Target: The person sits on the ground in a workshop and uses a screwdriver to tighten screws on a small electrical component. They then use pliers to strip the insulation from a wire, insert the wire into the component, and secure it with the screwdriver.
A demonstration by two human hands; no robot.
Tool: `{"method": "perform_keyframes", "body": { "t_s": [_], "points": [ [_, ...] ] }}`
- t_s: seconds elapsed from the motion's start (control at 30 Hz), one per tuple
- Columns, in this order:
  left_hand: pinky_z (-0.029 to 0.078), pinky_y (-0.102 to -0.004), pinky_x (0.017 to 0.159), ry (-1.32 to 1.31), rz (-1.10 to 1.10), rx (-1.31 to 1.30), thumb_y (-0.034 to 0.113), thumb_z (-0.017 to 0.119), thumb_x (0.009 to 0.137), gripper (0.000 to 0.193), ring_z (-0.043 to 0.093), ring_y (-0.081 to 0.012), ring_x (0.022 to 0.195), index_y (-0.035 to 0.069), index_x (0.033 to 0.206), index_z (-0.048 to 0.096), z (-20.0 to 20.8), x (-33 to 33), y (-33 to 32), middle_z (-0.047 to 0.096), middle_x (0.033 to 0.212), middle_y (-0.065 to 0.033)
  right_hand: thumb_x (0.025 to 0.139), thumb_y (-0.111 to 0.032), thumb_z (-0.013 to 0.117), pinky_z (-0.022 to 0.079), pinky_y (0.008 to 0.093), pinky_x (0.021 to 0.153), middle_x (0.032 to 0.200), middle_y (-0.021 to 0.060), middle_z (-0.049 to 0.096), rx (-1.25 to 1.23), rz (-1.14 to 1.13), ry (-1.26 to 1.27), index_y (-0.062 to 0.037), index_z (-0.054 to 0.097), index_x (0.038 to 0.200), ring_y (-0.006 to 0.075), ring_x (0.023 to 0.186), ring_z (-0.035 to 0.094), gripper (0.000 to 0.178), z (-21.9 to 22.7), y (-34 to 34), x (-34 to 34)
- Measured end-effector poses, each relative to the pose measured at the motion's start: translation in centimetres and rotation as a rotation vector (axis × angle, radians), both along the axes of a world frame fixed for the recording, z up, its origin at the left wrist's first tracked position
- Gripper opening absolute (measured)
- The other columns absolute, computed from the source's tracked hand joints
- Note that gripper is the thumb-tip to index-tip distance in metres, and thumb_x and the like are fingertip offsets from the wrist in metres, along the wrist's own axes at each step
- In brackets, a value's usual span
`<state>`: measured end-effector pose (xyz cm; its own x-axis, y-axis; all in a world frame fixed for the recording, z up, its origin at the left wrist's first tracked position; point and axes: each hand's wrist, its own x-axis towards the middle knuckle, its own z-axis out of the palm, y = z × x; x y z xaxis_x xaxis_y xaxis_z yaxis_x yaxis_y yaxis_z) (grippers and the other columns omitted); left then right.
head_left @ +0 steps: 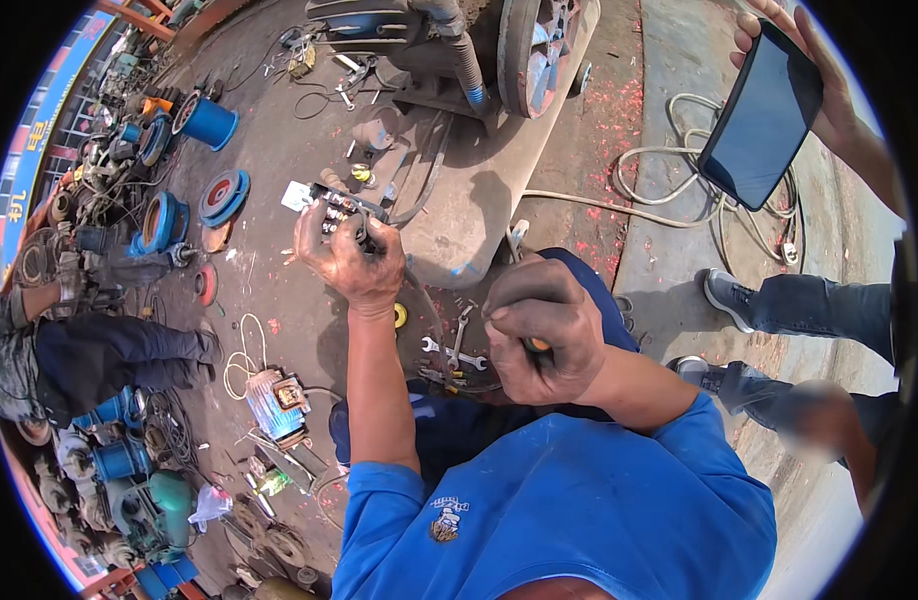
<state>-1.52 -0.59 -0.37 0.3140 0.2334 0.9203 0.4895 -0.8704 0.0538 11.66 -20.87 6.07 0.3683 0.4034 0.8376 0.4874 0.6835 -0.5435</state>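
Observation:
My left hand (357,258) is closed on a small dark electrical switch block (337,208) with metal terminals. A grey cable lies beside that hand, near the end of a dusty tank (469,220). My right hand (547,335) makes a fist nearer my body, around a tool whose round orange end (536,344) shows between the fingers; the rest of it is hidden. Below and between my hands, a double-ended spanner (455,354) and a second spanner (463,322) lie on the ground. A yellow tape roll (400,315) is by my left forearm.
A belt-wheel machine (524,60) sits on the tank. Blue motor parts (207,122) and an opened motor (276,404) lie to the left. One person (89,360) works at far left; another at right holds a phone (762,115) above coiled cable (669,175).

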Motion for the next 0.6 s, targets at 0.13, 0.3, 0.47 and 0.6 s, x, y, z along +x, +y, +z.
{"method": "perform_keyframes", "body": {
  "t_s": [0.13, 0.3, 0.47, 0.6],
  "points": [
    [0.044, -0.0574, 0.104, 0.029, -0.001, 0.008, 0.015, 0.073, 0.081, 0.025, 0.051, -0.0426, 0.123, 0.006, 0.103, 0.065, 0.0, -0.5, 0.1, 0.054, 0.131, -0.0220, 0.084, -0.004, 0.076, 0.056, 0.0392, 0.065, 0.089, 0.0143, 0.068, -0.298, -0.048, 0.087, -0.0016, 0.068, 0.100, 0.0298, 0.069, 0.065, 0.018, -3.2, 8.1, -0.9],
    [0.045, -0.0571, 0.103, 0.021, -0.017, 0.041, 0.018, 0.076, 0.087, 0.026, 0.052, -0.0425, 0.123, 0.006, 0.107, 0.065, -0.2, -0.8, 0.4, 0.055, 0.132, -0.0224, 0.090, -0.007, 0.073, 0.056, 0.0346, 0.076, 0.094, 0.0149, 0.072, -0.518, 0.107, 0.327, 0.0015, 0.072, 0.103, 0.0234, 0.083, 0.071, 0.016, -4.4, 13.3, -2.2],
    [0.045, -0.0567, 0.104, 0.007, -0.049, 0.046, 0.015, 0.080, 0.084, 0.033, 0.054, -0.0416, 0.123, 0.007, 0.111, 0.063, 0.1, -0.6, 0.2, 0.055, 0.132, -0.0214, 0.090, -0.010, 0.072, 0.056, 0.0339, 0.078, 0.096, 0.0159, 0.074, -0.593, 0.138, 0.400, 0.0025, 0.073, 0.103, 0.0207, 0.084, 0.071, 0.018, -4.0, 14.6, -2.4],
    [0.045, -0.0555, 0.103, -0.014, -0.036, 0.050, 0.014, 0.082, 0.081, 0.032, 0.054, -0.0403, 0.123, 0.007, 0.106, 0.063, -0.1, -0.5, 0.2, 0.055, 0.130, -0.0197, 0.089, -0.011, 0.071, 0.056, 0.0347, 0.078, 0.094, 0.0167, 0.074, -0.576, 0.138, 0.402, 0.0023, 0.073, 0.099, 0.0224, 0.085, 0.071, 0.017, -4.1, 14.9, -2.5]
  ]
}}
